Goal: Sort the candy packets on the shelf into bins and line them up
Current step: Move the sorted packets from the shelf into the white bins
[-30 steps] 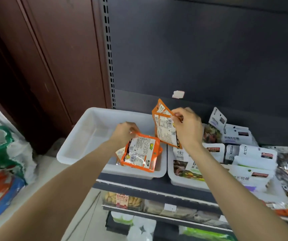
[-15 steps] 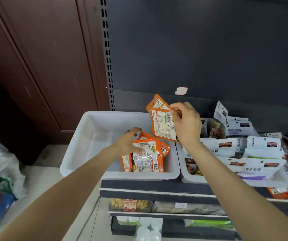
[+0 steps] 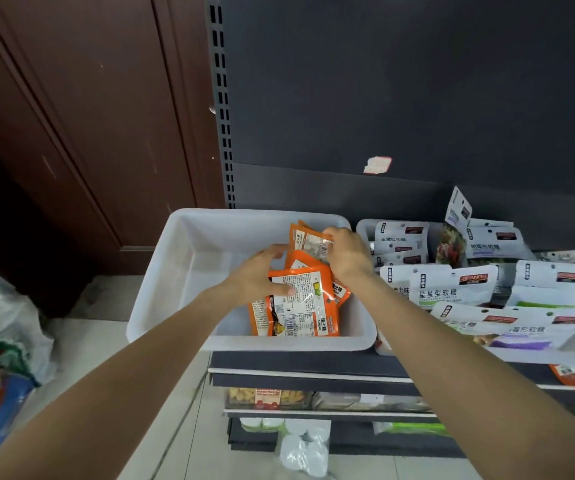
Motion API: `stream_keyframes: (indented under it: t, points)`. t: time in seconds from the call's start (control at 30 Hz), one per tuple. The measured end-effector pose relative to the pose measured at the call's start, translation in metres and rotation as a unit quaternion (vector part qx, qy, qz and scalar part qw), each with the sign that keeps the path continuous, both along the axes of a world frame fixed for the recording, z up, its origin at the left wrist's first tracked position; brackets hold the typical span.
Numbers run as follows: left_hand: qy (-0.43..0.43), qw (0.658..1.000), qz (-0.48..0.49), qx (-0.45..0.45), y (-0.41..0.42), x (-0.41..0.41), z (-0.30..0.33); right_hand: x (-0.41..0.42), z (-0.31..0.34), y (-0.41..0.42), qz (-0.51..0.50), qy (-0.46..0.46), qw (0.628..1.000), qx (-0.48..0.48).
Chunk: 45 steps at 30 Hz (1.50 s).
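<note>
My left hand [image 3: 258, 275] grips the front orange packet [image 3: 301, 303], which stands with others at the right end of the white bin [image 3: 161, 306]. My right hand [image 3: 346, 256] pinches another orange packet [image 3: 308, 241] down behind them. The second bin [image 3: 365, 225], just beside, holds white packets [image 3: 452, 289].

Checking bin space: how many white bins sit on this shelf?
2: the left bin holding orange packets; the right bin full of white packets. More may lie out of frame.
</note>
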<state>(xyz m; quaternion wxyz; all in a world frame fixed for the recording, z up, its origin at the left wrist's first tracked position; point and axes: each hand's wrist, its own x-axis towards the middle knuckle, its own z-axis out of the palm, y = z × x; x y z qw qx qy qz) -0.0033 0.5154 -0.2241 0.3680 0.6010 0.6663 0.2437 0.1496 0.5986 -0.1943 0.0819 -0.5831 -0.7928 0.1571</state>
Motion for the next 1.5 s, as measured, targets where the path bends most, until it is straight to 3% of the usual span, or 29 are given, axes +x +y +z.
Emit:
stream_keyframes:
  t: [0.1, 0.2, 0.27, 0.43, 0.6, 0.77, 0.87, 1.03, 1.17, 1.23, 1.33, 1.5]
  points:
    - [-0.012, 1.000, -0.013, -0.007, -0.001, 0.003, -0.003, 0.002, -0.001, 0.005, 0.025, -0.107, 0.994, 0.001]
    - [-0.016, 1.000, -0.010, 0.003, 0.000, 0.006, -0.006, 0.010, -0.004, 0.007, 0.049, -0.190, 0.979, 0.061]
    - [-0.015, 1.000, -0.005, 0.016, 0.002, 0.011, -0.006, 0.014, -0.004, 0.004, 0.050, -0.152, 0.985, 0.070]
    - [-0.023, 0.999, -0.017, 0.020, 0.003, 0.012, -0.003, 0.027, -0.013, -0.023, 0.044, 0.046, 0.997, 0.049]
    - [0.006, 0.997, -0.077, -0.005, -0.011, 0.007, -0.006, 0.046, -0.019, -0.048, 0.067, -0.005, 0.998, -0.007]
    - [0.177, 0.981, -0.078, 0.007, -0.012, 0.025, -0.007, 0.050, -0.019, -0.052, 0.056, -0.018, 0.998, -0.036]
    - [0.237, 0.968, -0.085, -0.005, -0.018, 0.034, -0.011, 0.051, -0.018, -0.053, 0.049, -0.040, 0.997, -0.046]
    - [0.137, 0.987, -0.078, -0.023, -0.012, 0.025, -0.007, 0.058, -0.015, -0.057, 0.046, -0.019, 0.996, -0.073]
    - [0.040, 0.998, -0.011, 0.040, -0.015, 0.029, 0.011, 0.063, -0.006, -0.057, 0.064, 0.045, 0.992, -0.095]
    - [0.021, 0.998, 0.002, 0.060, -0.015, 0.036, 0.023, 0.064, 0.005, -0.061, 0.065, 0.094, 0.992, -0.060]
    - [0.098, 0.989, 0.003, 0.112, -0.016, 0.051, 0.039, 0.070, 0.027, -0.069, 0.047, 0.163, 0.985, 0.021]
    - [0.206, 0.953, 0.005, 0.222, -0.020, 0.100, 0.073, 0.107, 0.054, -0.070, 0.011, 0.148, 0.978, 0.149]
